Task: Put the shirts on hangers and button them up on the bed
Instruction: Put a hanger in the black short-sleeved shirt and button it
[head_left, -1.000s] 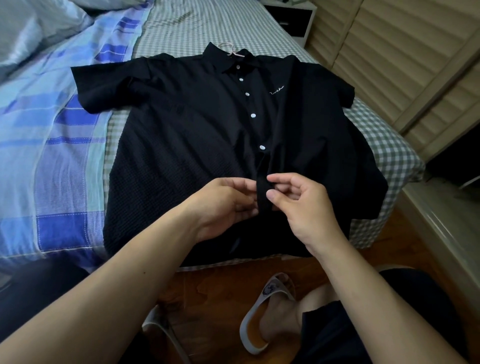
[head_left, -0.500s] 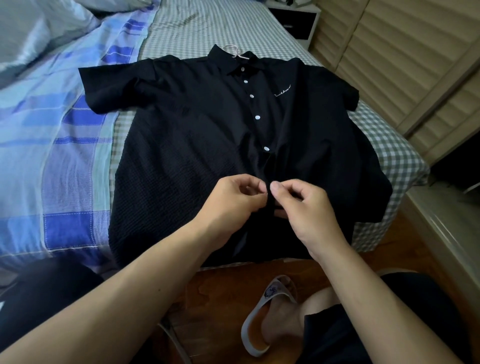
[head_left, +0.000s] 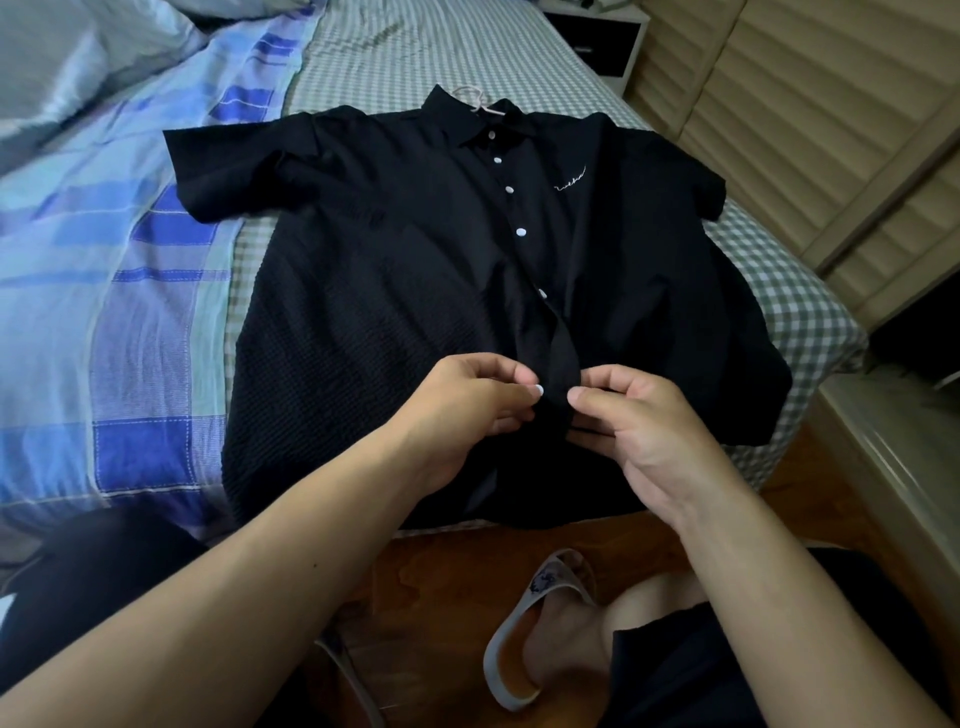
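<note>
Button (head_left: 538, 389) now exposed — both hands pinching placket (head_left: 556, 358).

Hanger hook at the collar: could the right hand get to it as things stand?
Probably yes. The hanger hook lies exposed on the bed past the collar, nothing covering it. But the right hand is pinching the black shirt placket and would have to let go first.

1 black shirt (head_left: 395, 291) counted, on 1 bed (head_left: 395, 57). 6 white buttons (head_left: 521, 232) seen on placket. 1 hanger hook (head_left: 471, 96) seen at collar. 2 hands counted: left hand (head_left: 462, 410), right hand (head_left: 644, 431). 1 slipper (head_left: 524, 639) seen in full. 1 nightstand (head_left: 597, 36) noted.
</note>
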